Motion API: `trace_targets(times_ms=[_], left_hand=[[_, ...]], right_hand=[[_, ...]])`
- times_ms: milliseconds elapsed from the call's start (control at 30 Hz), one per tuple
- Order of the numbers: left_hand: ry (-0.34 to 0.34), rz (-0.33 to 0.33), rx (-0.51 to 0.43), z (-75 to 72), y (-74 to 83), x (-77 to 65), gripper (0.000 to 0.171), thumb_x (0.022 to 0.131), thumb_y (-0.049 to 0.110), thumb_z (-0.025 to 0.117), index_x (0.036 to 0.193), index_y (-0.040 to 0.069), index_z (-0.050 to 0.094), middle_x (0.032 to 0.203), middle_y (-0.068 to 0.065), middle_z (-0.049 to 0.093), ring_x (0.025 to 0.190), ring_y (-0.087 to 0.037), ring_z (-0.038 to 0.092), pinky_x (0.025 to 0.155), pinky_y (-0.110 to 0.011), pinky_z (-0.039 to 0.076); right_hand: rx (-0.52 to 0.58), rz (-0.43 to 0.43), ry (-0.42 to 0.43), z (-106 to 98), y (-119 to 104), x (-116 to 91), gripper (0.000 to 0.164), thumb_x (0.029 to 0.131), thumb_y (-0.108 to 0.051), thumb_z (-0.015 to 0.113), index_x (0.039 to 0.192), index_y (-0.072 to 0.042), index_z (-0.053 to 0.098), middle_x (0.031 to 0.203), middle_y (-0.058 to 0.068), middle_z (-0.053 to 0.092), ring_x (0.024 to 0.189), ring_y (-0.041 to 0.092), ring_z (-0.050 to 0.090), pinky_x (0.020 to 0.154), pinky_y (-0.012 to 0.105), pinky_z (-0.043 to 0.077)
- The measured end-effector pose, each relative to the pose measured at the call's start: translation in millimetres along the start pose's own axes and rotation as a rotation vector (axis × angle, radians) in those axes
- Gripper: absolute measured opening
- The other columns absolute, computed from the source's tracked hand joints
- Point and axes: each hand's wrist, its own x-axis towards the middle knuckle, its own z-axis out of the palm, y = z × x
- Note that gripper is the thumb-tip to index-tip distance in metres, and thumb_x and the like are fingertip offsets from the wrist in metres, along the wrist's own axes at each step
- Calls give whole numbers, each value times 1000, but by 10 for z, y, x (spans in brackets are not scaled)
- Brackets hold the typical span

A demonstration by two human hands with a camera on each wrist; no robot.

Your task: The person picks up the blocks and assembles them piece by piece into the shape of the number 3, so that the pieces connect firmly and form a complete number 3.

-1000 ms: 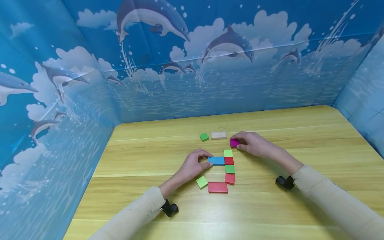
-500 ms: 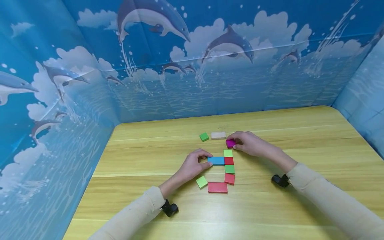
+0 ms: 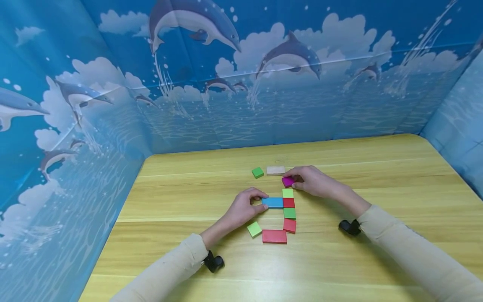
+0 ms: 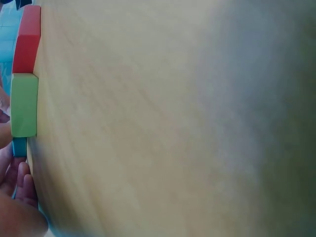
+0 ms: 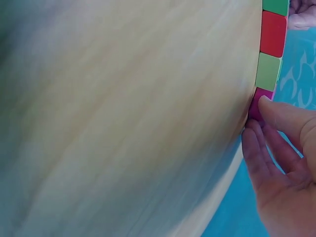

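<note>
My right hand [image 3: 315, 181] pinches a small magenta block [image 3: 288, 181] between thumb and fingers, just beyond the far end of a column of blocks. That column runs toward me: a light green block [image 3: 287, 193], a red block [image 3: 289, 203], a green block [image 3: 289, 213] and a tilted red block [image 3: 289, 225]. With thumb and fingertips my left hand [image 3: 243, 207] holds the left end of a blue rectangular block [image 3: 273, 203], whose right end meets the red block. The right wrist view shows the magenta block [image 5: 259, 102] against the light green one.
A long red block [image 3: 274, 236] lies at the near end, with a turned light green block [image 3: 254, 229] to its left. Farther back are a pale wooden block [image 3: 276, 170] and a green block [image 3: 258, 172]. A dolphin-print curtain [image 3: 234, 113] borders the table [image 3: 181, 172].
My right hand has slid the magenta block left, over to the far end of the column, below the pale block's right end. My left hand has kept its place on the blue block.
</note>
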Motion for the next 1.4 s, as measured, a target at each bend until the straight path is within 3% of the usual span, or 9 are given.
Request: trace_targets(times_ms=[233,700,1400], left_hand=[[-4,10,-2,-13,15,12,22,89,16,74,111,14,72,105,7,63,96,-13,54,83,-27,46],[-1,15,-9,6,4,-2,21,89,15,74,110,14,73,105,6,63,96,-15,55,83,-30,45],[4,11,-6,5,2,-14,21,90,14,73,111,14,73,106,6,64,96,-15,55,84,-31,46]], right_hand=[[4,20,8,-7,-9,11,36,95,-7,65,131,-9,64,114,9,65,97,22,60,84,41,51],[10,12,20,31,-14,13,32,98,-10,61,130,-8,64,125,14,62,102,25,59,86,43,50],[34,11,15,70,-62,3,32,98,-10,60,129,-9,65,123,11,62,99,22,56,84,40,48]])
